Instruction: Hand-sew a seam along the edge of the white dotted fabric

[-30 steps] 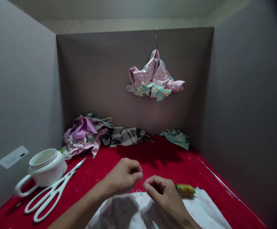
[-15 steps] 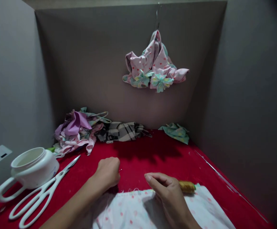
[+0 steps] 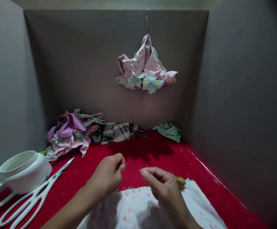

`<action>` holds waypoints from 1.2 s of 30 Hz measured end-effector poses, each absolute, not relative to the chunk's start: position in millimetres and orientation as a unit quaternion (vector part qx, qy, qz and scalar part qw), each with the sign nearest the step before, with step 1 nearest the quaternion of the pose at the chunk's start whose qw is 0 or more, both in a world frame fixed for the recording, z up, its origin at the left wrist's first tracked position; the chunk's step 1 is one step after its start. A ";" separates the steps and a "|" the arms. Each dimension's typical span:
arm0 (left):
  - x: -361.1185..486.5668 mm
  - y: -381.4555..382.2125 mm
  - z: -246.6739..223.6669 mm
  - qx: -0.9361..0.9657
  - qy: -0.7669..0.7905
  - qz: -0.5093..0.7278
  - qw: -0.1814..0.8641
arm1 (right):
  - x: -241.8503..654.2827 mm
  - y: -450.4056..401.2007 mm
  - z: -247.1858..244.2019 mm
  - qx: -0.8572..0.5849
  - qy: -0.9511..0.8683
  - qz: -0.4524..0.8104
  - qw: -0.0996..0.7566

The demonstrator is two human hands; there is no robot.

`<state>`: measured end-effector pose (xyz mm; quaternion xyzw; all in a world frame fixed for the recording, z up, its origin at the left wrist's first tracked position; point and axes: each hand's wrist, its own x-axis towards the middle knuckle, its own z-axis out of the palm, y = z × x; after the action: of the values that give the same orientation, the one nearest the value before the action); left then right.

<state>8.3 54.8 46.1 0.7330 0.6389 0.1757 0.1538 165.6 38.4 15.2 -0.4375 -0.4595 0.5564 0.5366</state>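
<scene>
Red tabletop, white jar, left hand, right hand over fabric

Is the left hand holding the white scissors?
No, the white-handled scissors lie on the red cloth, apart from the left hand.

Field notes: bare left hand and bare right hand, slender fingers, short smooth nails, slim bare left forearm running to the frame edge.

A jar and scissors lie left on the table, fabric scraps lie far left, and a spool sits just beyond the near cloth.
</scene>
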 end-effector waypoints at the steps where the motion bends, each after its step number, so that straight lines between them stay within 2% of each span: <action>1: 11.5 49.8 52.8 0.717 0.613 0.242 0.228 | 166.7 37.0 18.7 -0.435 -0.459 0.553 0.542; 3: 18.1 40.0 65.2 0.653 0.558 0.342 0.382 | 168.8 33.9 26.3 -0.428 -0.456 0.547 0.556; 5: 23.8 31.6 74.8 0.593 0.525 0.378 0.479 | 170.3 30.7 33.3 -0.418 -0.448 0.548 0.569; 10: 30.7 19.7 84.7 0.555 0.507 0.388 0.533 | 173.1 23.7 45.7 -0.398 -0.458 0.536 0.586; 13: 32.0 15.9 82.8 0.596 0.515 0.371 0.492 | 175.2 21.1 51.0 -0.404 -0.477 0.493 0.605; 17: 33.0 9.2 78.6 0.695 0.545 0.343 0.319 | 174.4 18.4 54.5 -0.422 -0.545 0.423 0.588; 21: 32.9 3.6 78.0 0.723 0.569 0.339 0.198 | 169.0 15.5 50.2 -0.433 -0.535 0.486 0.539; 24: 33.1 4.9 78.1 0.709 0.570 0.373 0.183 | 164.9 13.9 44.6 -0.383 -0.484 0.567 0.546; 26: 34.4 8.0 76.7 0.681 0.555 0.416 0.232 | 162.8 12.6 42.8 -0.346 -0.425 0.638 0.541; 32: 45.4 13.9 65.1 0.533 0.429 0.497 0.534 | 161.2 8.9 45.6 -0.289 -0.318 0.741 0.516; 36: 49.1 10.1 55.0 0.513 0.422 0.530 0.527 | 167.4 9.9 31.3 -0.330 -0.325 0.696 0.549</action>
<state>49.1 10.1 55.0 0.5126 0.4224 0.5297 0.5274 167.4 9.9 31.3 -0.3296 -0.3252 0.6956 0.5493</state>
